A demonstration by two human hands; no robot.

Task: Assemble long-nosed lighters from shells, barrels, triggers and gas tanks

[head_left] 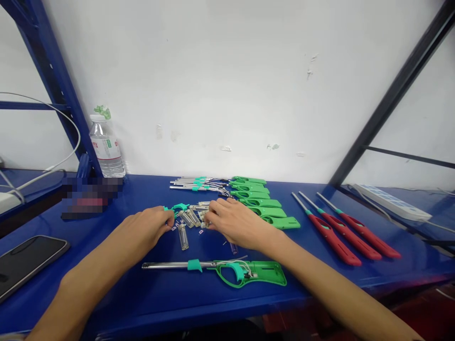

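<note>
My left hand (154, 225) is closed in a pinch beside the teal trigger pieces (180, 207); whatever lies between its fingertips is too small to make out. My right hand (234, 220) reaches into the pile of small clear fuel tanks (190, 218), fingers curled together, their tips hidden among the parts. One fuel tank (183, 237) lies apart, nearer to me. Tiny white pieces (201, 232) are scattered between the hands. In front lies an opened lighter with a green half-shell (265, 273), a metal tube (167, 265), a teal trigger and white wires.
Behind my right hand are several green lighter shells (252, 194), with metal tubes (188, 187) to their left. Three red lighters (341, 229) lie at right, near a power strip (391, 201). A phone (30, 258) and water bottle (106, 151) are at left.
</note>
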